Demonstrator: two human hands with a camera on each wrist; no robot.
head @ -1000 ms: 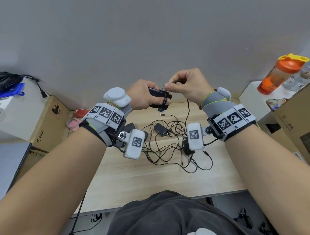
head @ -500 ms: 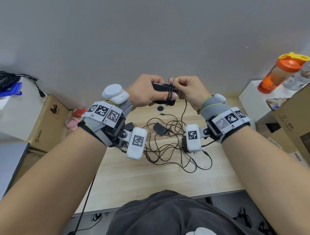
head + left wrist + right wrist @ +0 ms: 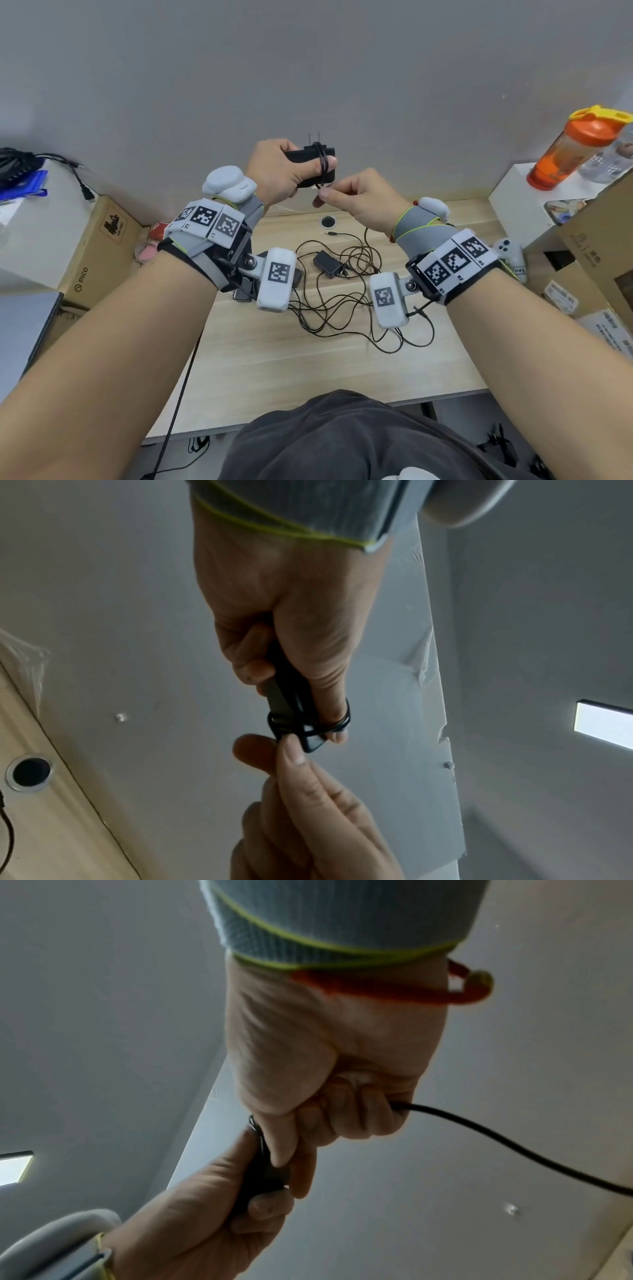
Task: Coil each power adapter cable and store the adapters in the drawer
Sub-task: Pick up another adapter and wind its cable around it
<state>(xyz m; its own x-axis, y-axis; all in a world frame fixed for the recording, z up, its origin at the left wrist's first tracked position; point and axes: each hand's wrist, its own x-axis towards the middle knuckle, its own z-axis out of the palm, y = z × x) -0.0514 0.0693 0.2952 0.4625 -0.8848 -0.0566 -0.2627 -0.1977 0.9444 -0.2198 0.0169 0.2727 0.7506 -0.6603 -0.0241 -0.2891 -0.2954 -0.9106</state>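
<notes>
Wood desk (image 3: 260, 359), tangled cables (image 3: 342, 301) | my left hand (image 3: 274, 171) grips black adapter (image 3: 310, 154), loops wrapped | right hand (image 3: 363, 202) pinches its cable (image 3: 496, 1137)

I cannot see most of the adapter (image 3: 260, 1175) (fingers cover it); the cable (image 3: 514, 1145) exits frame right.
</notes>
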